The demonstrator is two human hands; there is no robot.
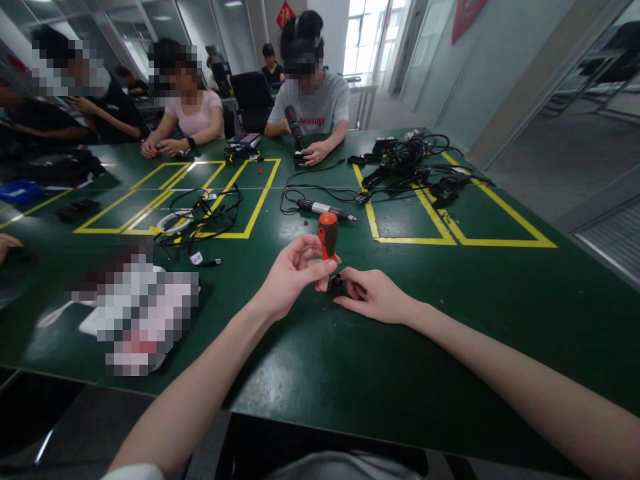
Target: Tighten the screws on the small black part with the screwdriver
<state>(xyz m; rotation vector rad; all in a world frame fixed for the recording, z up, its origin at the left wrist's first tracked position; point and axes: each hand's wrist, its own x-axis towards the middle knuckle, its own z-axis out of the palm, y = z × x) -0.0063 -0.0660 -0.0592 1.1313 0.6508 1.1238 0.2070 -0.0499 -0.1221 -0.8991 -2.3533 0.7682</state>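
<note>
In the head view, the left hand (293,275) gripped the screwdriver (328,235) near the middle of the frame, thumb and fingers closed around the lower part of its orange-and-dark handle. The handle stood close to upright, its long axis running up and down the frame with the rounded orange end on top; the shaft was hidden, so whether it met anything below could not be told. The dark part (337,287) lay just below the handle and slightly to its right, low over the tabletop (430,380), with a short round stub pointing up. The right hand (376,295) reached in from the lower right and pinched this part from its right side, thumb toward the bottom of the frame and fingers curled, partly covering it. The left hand was thus the nearer one to the handle and the right the nearer one to the bulk of the part, their fingertips almost meeting around it. Beyond both hands, above the handle in the frame, a power tool (320,207) lay crosswise, its tip pointing right, well apart from the right hand.
</note>
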